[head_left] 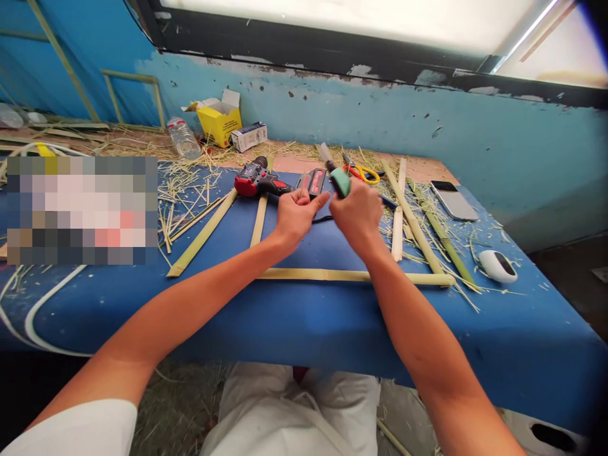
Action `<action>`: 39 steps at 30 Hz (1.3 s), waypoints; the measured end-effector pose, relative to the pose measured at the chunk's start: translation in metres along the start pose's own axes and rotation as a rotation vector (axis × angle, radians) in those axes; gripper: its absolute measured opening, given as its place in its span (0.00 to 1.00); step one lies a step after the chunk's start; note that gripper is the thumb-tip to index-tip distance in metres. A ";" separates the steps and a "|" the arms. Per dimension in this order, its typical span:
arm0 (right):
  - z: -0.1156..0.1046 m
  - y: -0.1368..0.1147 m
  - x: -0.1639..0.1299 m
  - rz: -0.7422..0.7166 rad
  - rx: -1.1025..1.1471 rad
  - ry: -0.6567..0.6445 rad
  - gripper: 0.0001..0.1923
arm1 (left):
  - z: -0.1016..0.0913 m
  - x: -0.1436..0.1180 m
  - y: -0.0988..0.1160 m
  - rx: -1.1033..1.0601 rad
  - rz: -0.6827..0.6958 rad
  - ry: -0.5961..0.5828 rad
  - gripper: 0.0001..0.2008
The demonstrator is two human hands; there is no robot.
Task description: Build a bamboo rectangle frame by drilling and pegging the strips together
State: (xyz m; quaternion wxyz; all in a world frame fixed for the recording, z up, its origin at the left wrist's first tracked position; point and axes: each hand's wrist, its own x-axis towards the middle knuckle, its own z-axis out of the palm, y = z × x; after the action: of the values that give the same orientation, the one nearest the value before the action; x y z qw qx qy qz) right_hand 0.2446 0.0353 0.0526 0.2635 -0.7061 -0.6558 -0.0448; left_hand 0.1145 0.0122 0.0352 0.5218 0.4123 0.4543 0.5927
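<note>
My right hand grips a utility knife with a green handle, its blade end pointing up and away. My left hand is closed just to its left, fingers curled and thumb touching the right hand; what it pinches is too small to tell. Both hands hover over the blue work surface. A long bamboo strip lies crosswise under my wrists. A red and black cordless drill rests just beyond my left hand.
More bamboo strips lie to the right and left, with shavings scattered about. Yellow-handled scissors, a phone, a white mouse-like device, a plastic bottle, a yellow box and a small carton sit around.
</note>
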 end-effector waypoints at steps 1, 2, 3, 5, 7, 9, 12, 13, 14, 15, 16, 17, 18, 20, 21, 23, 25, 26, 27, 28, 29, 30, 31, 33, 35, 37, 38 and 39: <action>-0.002 0.003 0.004 0.027 0.006 0.042 0.17 | 0.000 0.000 -0.001 0.009 -0.027 -0.009 0.34; -0.003 0.006 0.008 0.045 0.009 0.073 0.17 | -0.001 0.001 0.000 0.018 -0.052 -0.025 0.34; -0.003 0.009 0.010 0.047 0.015 0.079 0.17 | -0.003 0.002 0.002 0.024 -0.069 -0.043 0.34; 0.001 0.016 0.011 0.015 0.036 0.034 0.16 | -0.009 0.004 0.008 0.029 -0.057 -0.077 0.33; 0.008 0.022 0.010 -0.042 0.066 -0.019 0.14 | -0.016 0.006 0.016 0.055 -0.008 -0.115 0.31; 0.015 0.027 0.008 -0.103 0.093 -0.033 0.12 | -0.022 0.008 0.020 0.104 0.027 -0.163 0.28; 0.018 0.032 0.009 -0.186 0.118 -0.045 0.10 | -0.026 0.009 0.019 0.138 0.040 -0.209 0.24; 0.017 0.034 0.009 -0.209 0.121 -0.052 0.10 | -0.026 0.009 0.018 0.134 0.037 -0.220 0.23; 0.016 0.034 0.010 -0.231 0.121 -0.060 0.09 | -0.026 0.009 0.016 0.128 0.033 -0.230 0.22; 0.015 0.035 0.010 -0.249 0.120 -0.067 0.09 | -0.026 0.009 0.015 0.123 0.029 -0.240 0.21; 0.014 0.035 0.010 -0.265 0.117 -0.073 0.09 | -0.026 0.009 0.015 0.121 0.026 -0.250 0.20; 0.013 0.035 0.009 -0.280 0.113 -0.080 0.09 | -0.026 0.008 0.014 0.118 0.027 -0.259 0.19; 0.012 0.035 0.009 -0.293 0.105 -0.088 0.08 | -0.026 0.008 0.015 0.114 0.029 -0.270 0.18; 0.012 0.034 0.007 -0.320 0.089 -0.110 0.08 | -0.025 0.007 0.016 0.103 0.034 -0.286 0.17; 0.012 0.034 0.006 -0.331 0.082 -0.122 0.09 | -0.025 0.007 0.017 0.099 0.039 -0.291 0.17; 0.012 0.034 0.006 -0.349 0.074 -0.144 0.09 | -0.024 0.006 0.017 0.100 0.057 -0.294 0.18; 0.012 0.034 0.005 -0.356 0.067 -0.143 0.10 | -0.025 0.006 0.016 0.114 0.084 -0.292 0.19; 0.012 0.034 0.005 -0.355 0.058 -0.134 0.10 | -0.025 0.006 0.015 0.123 0.100 -0.293 0.20; 0.011 0.034 0.005 -0.354 0.046 -0.124 0.11 | -0.026 0.006 0.014 0.132 0.115 -0.292 0.20; 0.011 0.033 0.004 -0.350 0.029 -0.114 0.11 | -0.027 0.007 0.013 0.142 0.128 -0.287 0.21; 0.011 0.032 0.003 -0.339 0.005 -0.102 0.11 | -0.027 0.007 0.013 0.151 0.134 -0.278 0.21; 0.011 0.031 0.002 -0.323 -0.022 -0.088 0.11 | -0.028 0.008 0.014 0.158 0.130 -0.269 0.22; 0.011 0.029 0.001 -0.303 -0.051 -0.072 0.11 | -0.028 0.007 0.015 0.159 0.116 -0.261 0.22; 0.011 0.028 0.002 -0.269 -0.089 -0.040 0.12 | -0.026 0.005 0.019 0.144 0.067 -0.250 0.21; 0.009 0.030 0.009 -0.240 -0.074 -0.030 0.13 | -0.023 0.000 0.022 0.130 0.021 -0.236 0.21; 0.006 0.039 0.020 -0.148 -0.024 -0.033 0.12 | -0.020 -0.006 0.020 0.157 0.031 -0.240 0.20; 0.004 0.045 0.027 -0.080 0.001 -0.023 0.12 | -0.018 -0.009 0.018 0.182 0.057 -0.254 0.20; 0.002 0.050 0.033 -0.006 0.014 0.005 0.12 | -0.017 -0.011 0.014 0.206 0.088 -0.273 0.20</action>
State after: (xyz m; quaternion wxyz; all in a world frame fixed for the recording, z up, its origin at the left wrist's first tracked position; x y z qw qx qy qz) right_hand 0.2965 0.0658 0.0487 0.2701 -0.7021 -0.6574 -0.0428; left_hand 0.0960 -0.0015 0.0449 0.5072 0.5597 0.4192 0.5038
